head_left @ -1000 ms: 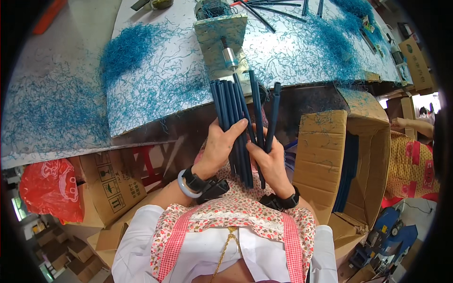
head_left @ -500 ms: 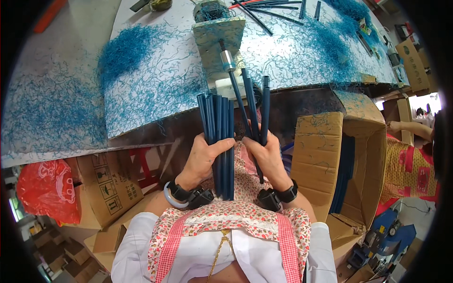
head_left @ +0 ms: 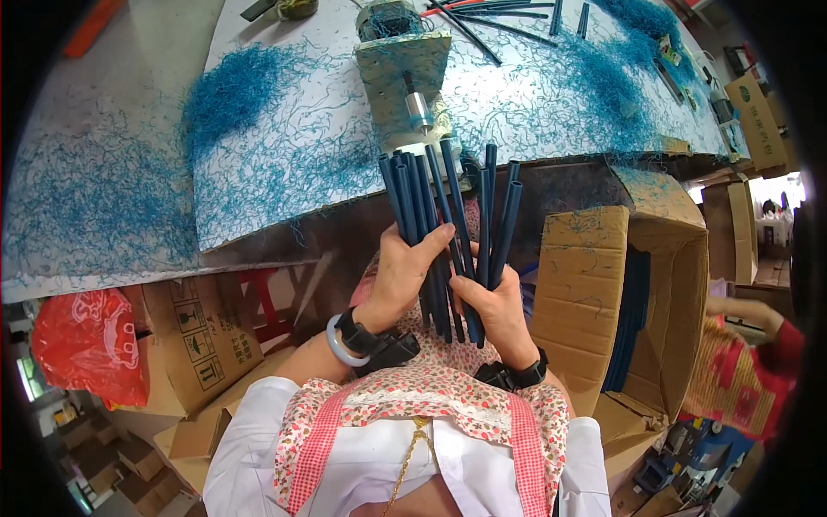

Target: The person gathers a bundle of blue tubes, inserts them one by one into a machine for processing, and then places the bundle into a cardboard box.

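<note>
My left hand (head_left: 409, 270) is closed around a bundle of dark blue plastic tubes (head_left: 413, 194), its thumb across the front. Several more dark blue tubes (head_left: 501, 228) stand fanned out in my right hand (head_left: 497, 308), which grips them low down with its thumb laid over them. The hands are close together, and the two bundles meet between them. Beyond the tubes' upper ends, a small motor-driven machine with a silver chuck (head_left: 417, 108) stands on the table's edge; a thin pointed bit shows at its tip, apart from the tubes.
Blue shavings litter the white table (head_left: 336, 86), with a thick heap (head_left: 237, 90) at left. Loose tubes (head_left: 508, 19) lie at the back. An open cardboard box (head_left: 594, 302) holding blue tubes stands right. A red bag (head_left: 90, 349) is at left; another person's arm (head_left: 745, 310) shows far right.
My left hand has moved right and up, bringing its bundle against the right hand's tubes. The tube that was at the chuck has come away. The other person's arm has shifted.
</note>
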